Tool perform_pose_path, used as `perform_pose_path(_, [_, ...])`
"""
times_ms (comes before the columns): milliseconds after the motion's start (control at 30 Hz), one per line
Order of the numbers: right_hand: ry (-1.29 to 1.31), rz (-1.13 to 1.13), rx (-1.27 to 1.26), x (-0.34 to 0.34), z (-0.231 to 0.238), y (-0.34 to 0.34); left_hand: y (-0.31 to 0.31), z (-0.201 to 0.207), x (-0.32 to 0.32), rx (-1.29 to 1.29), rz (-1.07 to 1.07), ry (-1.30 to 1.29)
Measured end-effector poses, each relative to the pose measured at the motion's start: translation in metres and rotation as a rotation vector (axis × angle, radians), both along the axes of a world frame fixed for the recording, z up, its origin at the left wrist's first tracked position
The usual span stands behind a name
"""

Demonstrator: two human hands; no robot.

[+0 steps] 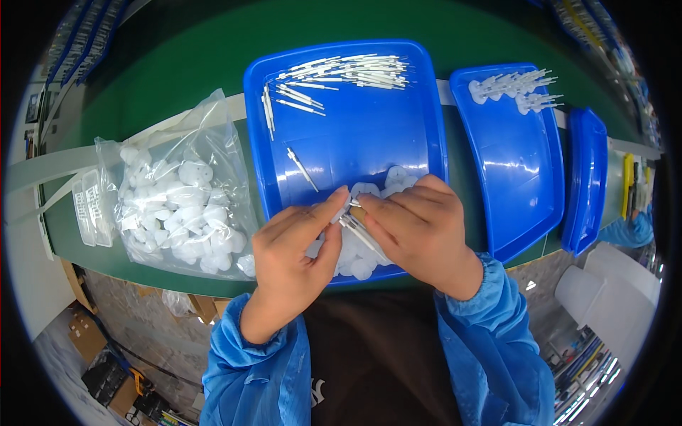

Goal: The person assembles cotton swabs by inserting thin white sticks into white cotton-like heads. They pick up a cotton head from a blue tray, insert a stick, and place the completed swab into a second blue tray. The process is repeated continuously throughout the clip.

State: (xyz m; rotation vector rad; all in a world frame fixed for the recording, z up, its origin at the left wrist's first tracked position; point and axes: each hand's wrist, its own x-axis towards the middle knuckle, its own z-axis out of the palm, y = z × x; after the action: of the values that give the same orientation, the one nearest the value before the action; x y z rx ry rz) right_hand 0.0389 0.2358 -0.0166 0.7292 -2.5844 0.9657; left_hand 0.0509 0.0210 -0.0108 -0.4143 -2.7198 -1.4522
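Observation:
My two hands meet over the near edge of a large blue tray. The left hand is closed in a pinch on a small white plastic piece, mostly hidden by the fingertips. Curled fingers of my right hand hold several thin white rods, which slant down toward its palm; its thumb and forefinger meet at the left fingertips. White rounded plastic pieces lie below and behind the hands in the tray. A single white rod with a metal tip rests left of the middle.
More white rods are heaped at the tray's far side. At left, a clear plastic bag bulges with white pieces. To the right, another blue tray holds white pieces with rods standing out, beside stacked narrow blue trays.

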Motion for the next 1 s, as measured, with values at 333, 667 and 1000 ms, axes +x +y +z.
perform_pose_path(333, [-0.044, -0.071, -0.021, 0.006, 0.000, -0.001, 0.003, 0.001, 0.000, 0.228, 0.042, -0.189])
perform_pose_path(667, [-0.500, 0.016, -0.516, 0.005, 0.003, 0.028, -0.001, 0.003, -0.006, 0.240, -0.103, -0.106])
perform_pose_path(1000, [-0.893, 0.089, -0.901, 0.010, 0.002, 0.019, 0.004, 0.008, -0.005, 0.145, -0.205, 0.083])
